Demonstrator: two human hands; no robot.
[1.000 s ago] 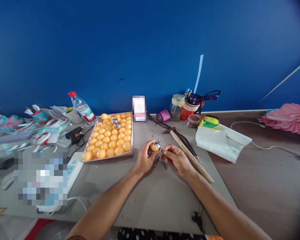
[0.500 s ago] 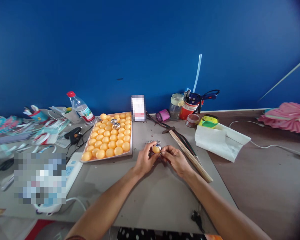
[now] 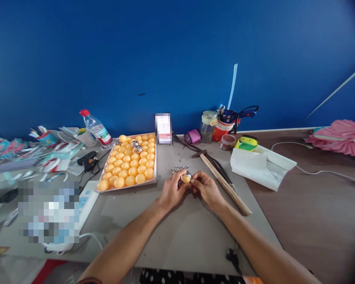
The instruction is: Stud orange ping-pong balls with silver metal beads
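Observation:
My left hand (image 3: 170, 192) and my right hand (image 3: 206, 188) meet at the middle of the grey table mat, both pinched on one small orange ball (image 3: 186, 178) partly covered with shiny silver pieces. A string of small silver beads (image 3: 179, 169) lies on the mat just behind the ball. To the left stands a white tray (image 3: 155, 173) filled with several orange balls (image 3: 127, 165); two silver-covered balls (image 3: 137, 146) sit near its far end.
Wooden sticks and dark strips (image 3: 225, 184) lie right of my right hand. White folded paper (image 3: 260, 167), a clear jar (image 3: 208, 126), a red cup of tools (image 3: 223, 128), a water bottle (image 3: 96, 128), a black glue gun (image 3: 87, 159) and a power strip (image 3: 87, 199) surround the mat.
Both hands have drawn closer together around the ball and lowered it slightly toward the mat; the silver bead string now shows behind it.

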